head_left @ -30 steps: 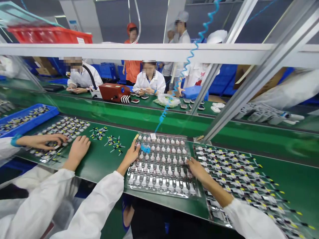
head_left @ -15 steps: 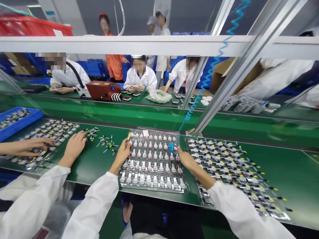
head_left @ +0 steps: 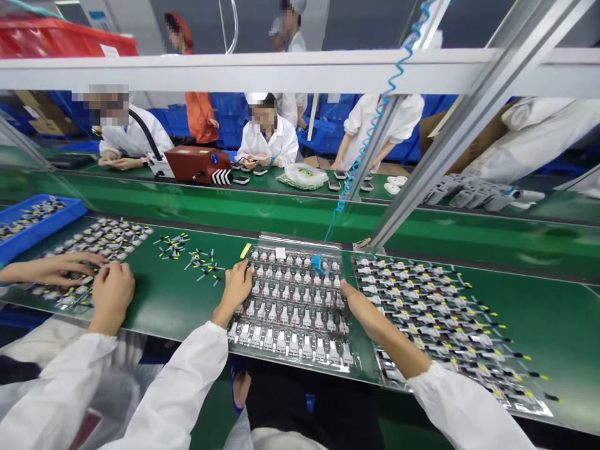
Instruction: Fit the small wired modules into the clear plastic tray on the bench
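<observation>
Left hand: the person's left hand (head_left: pixel 233 290), in a white sleeve, lies at the left edge of a clear blister tray (head_left: pixel 300 242). The fingers (head_left: pixel 242 270) are loosely curved and slightly parted; whether they grip the edge or only touch it, I cannot tell.

Right hand: the right hand (head_left: pixel 372 323) reaches the tray's right edge, its fingers (head_left: pixel 349 290) nearly straight and close together. They show no clear hold either.

Tray: it sits on a green conveyor belt (head_left: pixel 178 306), near the belt's front edge, filled with rows of small white connectors (head_left: pixel 290 319).

Handling: the thin plastic looks likely to flex, so support at both sides, as here, seems to suit it.

Right of tray: a second tray (head_left: pixel 546 409) of wired parts with yellow and black tips lies just beside it.

Left of tray: a yellow stick (head_left: pixel 245 250) lies by the top corner, with loose wired parts (head_left: pixel 204 267) farther along the belt.

Co-worker: another person's hands (head_left: pixel 87 272) work over a further tray (head_left: pixel 94 236) near the belt's left end, by a blue crate (head_left: pixel 40 215).

Writing: a small paper label (head_left: pixel 280 253) on the tray and a white label (head_left: pixel 115 51) on a red crate (head_left: pixel 60 37) are unreadable; no brand shows.

Far belt: a red box (head_left: pixel 197 164) stands beyond, with seated workers (head_left: pixel 267 134).
</observation>
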